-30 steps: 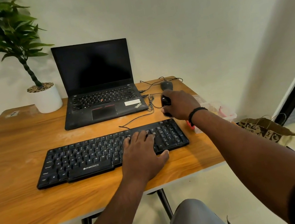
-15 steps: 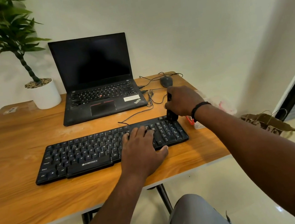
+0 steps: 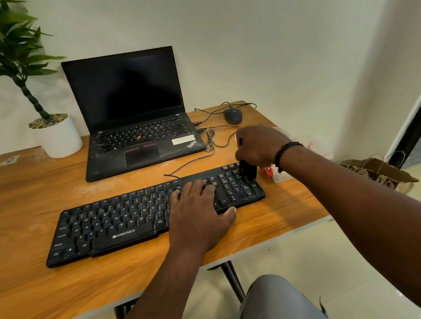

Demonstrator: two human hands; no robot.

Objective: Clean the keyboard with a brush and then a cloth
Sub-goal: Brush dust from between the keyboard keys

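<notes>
Black flat plastic keyboard (image 3: 119,220) lying in centre of frame on brown wooden table (image 3: 30,287). Left hand (image 3: 199,214) resting on its right half — fingers straight, flat on keys, gripping nothing. Right hand (image 3: 259,147) curling around small black brush (image 3: 249,171), holding it upright; bristles touching keys at keyboard's upper right corner. Black open laptop (image 3: 130,111) standing above keyboard in frame, dark mouse (image 3: 233,115) to its right. Green plant in white round pot (image 3: 57,136) sitting at upper left. Cloth — cannot tell where.
</notes>
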